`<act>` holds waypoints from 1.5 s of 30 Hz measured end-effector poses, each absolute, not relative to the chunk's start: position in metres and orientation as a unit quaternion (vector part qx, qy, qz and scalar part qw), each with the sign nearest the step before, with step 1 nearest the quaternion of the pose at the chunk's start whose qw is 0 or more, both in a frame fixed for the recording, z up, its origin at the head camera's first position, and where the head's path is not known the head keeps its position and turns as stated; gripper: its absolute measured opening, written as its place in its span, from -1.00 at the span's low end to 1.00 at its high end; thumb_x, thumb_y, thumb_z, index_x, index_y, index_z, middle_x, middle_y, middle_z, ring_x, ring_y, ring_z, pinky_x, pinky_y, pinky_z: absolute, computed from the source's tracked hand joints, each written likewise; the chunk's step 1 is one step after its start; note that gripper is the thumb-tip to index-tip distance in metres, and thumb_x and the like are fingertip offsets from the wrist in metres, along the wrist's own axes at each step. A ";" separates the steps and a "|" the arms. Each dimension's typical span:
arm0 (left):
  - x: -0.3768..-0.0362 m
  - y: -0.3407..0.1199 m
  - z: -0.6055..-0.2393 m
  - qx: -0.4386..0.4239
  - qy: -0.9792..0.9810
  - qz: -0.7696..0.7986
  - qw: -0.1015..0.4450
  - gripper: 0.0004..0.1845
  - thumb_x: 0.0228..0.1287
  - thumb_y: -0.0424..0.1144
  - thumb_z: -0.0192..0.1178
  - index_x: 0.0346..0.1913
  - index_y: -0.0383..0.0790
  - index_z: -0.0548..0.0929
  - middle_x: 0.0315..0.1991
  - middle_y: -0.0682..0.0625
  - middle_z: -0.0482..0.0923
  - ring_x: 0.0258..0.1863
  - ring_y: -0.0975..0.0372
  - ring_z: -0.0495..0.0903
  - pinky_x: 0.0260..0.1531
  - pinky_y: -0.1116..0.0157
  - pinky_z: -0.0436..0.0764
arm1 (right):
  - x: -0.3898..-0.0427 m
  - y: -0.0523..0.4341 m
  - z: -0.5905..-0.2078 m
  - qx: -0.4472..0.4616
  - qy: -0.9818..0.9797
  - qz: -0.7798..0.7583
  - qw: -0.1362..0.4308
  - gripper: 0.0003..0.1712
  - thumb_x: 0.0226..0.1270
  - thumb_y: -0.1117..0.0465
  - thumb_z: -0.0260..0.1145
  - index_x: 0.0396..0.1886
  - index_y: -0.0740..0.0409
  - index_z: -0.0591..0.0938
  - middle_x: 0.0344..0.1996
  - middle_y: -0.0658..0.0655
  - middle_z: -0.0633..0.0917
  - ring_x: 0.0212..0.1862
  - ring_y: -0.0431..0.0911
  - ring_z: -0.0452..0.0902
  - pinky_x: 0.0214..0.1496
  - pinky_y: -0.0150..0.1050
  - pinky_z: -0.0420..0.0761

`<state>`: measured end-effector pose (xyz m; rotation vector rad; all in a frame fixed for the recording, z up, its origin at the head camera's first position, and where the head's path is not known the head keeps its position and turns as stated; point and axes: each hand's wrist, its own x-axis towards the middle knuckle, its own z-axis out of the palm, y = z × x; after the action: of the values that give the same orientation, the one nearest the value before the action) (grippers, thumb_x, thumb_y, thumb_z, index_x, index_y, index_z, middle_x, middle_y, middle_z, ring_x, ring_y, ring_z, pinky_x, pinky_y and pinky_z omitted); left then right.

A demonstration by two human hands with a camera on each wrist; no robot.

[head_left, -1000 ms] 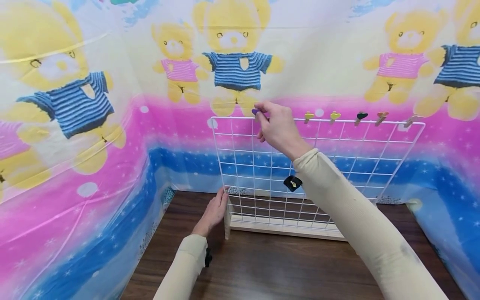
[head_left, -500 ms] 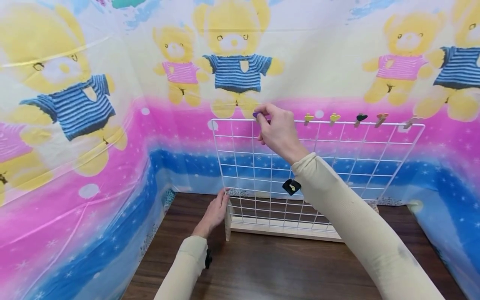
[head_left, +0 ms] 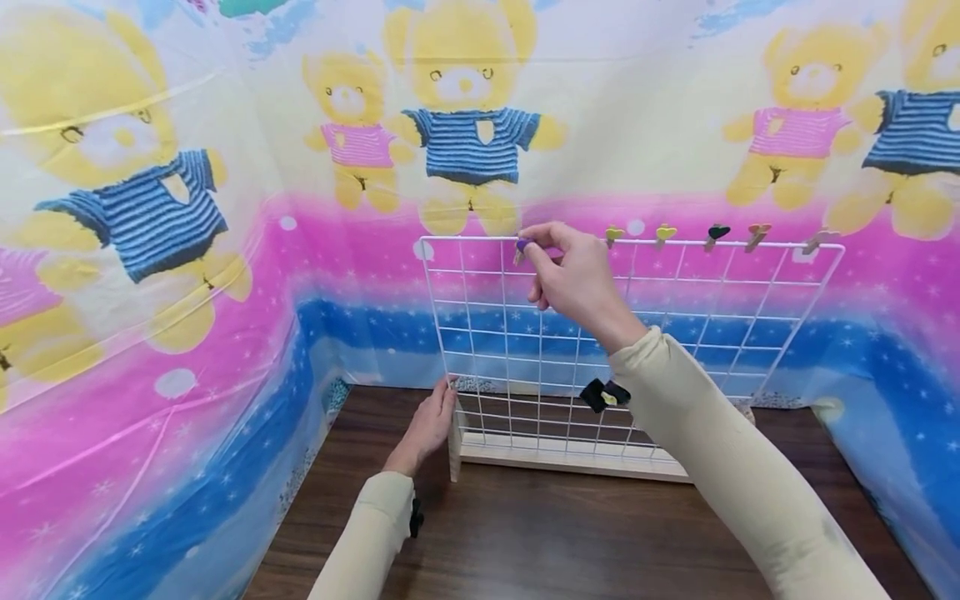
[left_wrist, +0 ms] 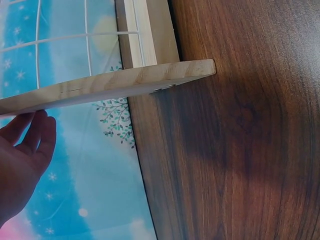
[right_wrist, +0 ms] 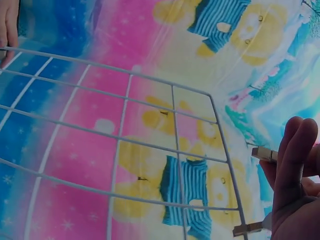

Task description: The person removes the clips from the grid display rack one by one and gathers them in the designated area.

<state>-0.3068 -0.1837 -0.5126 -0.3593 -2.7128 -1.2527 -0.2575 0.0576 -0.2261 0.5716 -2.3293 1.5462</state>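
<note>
Right fingers: my right hand (head_left: 573,279) has thumb and forefinger pinched shut on the purple clip (head_left: 521,247), the other fingers curled loosely behind.
Where the clip is: right at my fingertips, just at the top wire of the white grid (head_left: 675,333), left of the middle; from the head view I cannot tell whether it bites the wire or sits just off it.
Left fingers: my left hand (head_left: 429,425) lies fairly straight against the grid's lower left corner by the wooden base (head_left: 570,457), fingers relaxed, nothing gripped.
Clip heading: its long axis runs steeply, the purple heart end up and left of my fingertips, the wooden legs down toward my palm; I judge the mouth faces the wire.
Risk one: squeezing off-centre could let the small clip twist out of my pinch and drop behind the panel.
Risk two: pulling hard on the top wire could tip the grid, since my left fingers only rest on it.
Beyond my fingers: a row of clips (head_left: 663,234) sits along the top wire to the right of my knuckles.
</note>
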 end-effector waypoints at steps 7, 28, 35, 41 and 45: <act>-0.305 -0.187 -0.512 -0.100 -0.897 -0.428 0.052 -0.55 0.56 -0.04 -0.32 0.39 -0.09 0.21 0.09 -0.28 0.44 0.07 -0.06 0.45 -0.01 -0.09 0.40 | -0.249 0.076 -0.262 0.208 -0.821 0.523 0.096 -0.76 0.43 0.19 0.14 0.01 0.10 0.60 -0.59 0.18 0.61 -0.62 0.07 0.53 -0.59 -0.18 0.54; -0.305 -0.187 -0.513 -0.105 -0.897 -0.424 0.066 -0.54 0.57 -0.03 -0.34 0.37 -0.13 0.22 -0.31 -0.14 0.41 -0.19 0.02 0.47 -0.16 0.02 0.41 | -0.242 0.110 -0.415 0.183 -0.844 0.503 0.017 -0.92 0.26 0.28 0.30 -0.26 0.10 0.66 -0.45 -0.01 0.66 -0.35 -0.06 0.56 -0.36 -0.25 0.54; -0.306 -0.184 -0.515 -0.102 -0.899 -0.422 0.059 -0.54 0.57 -0.04 -0.34 0.39 -0.09 0.20 -0.33 -0.12 0.40 -0.23 0.04 0.47 -0.18 0.03 0.40 | -0.237 0.115 -0.466 0.170 -0.855 0.491 0.008 -0.88 0.19 0.33 0.35 -0.25 0.18 0.65 -0.43 -0.02 0.66 -0.36 -0.14 0.54 -0.33 -0.28 0.53; -0.307 -0.182 -0.515 -0.093 -0.897 -0.430 0.039 -0.50 0.55 0.06 -0.38 0.41 -0.01 0.17 -0.30 -0.14 0.39 -0.27 0.06 0.45 -0.14 0.04 0.40 | -0.229 0.116 -0.509 0.157 -0.849 0.504 -0.014 -0.88 0.16 0.36 0.35 -0.28 0.19 0.64 -0.45 0.02 0.66 -0.37 -0.13 0.55 -0.37 -0.31 0.55; -0.307 -0.182 -0.516 -0.097 -0.894 -0.435 0.043 -0.49 0.54 0.07 -0.37 0.41 -0.03 0.17 0.04 -0.21 0.44 0.11 0.01 0.41 0.03 -0.05 0.37 | -0.227 0.116 -0.535 0.163 -0.842 0.513 -0.038 -0.89 0.16 0.40 0.33 -0.29 0.25 0.64 -0.46 0.06 0.65 -0.39 -0.13 0.56 -0.40 -0.31 0.58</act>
<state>-0.3065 -0.1817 -0.5156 -0.2952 -2.7352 -1.3300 -0.2265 0.1157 -0.5349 0.5240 -2.7112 1.6515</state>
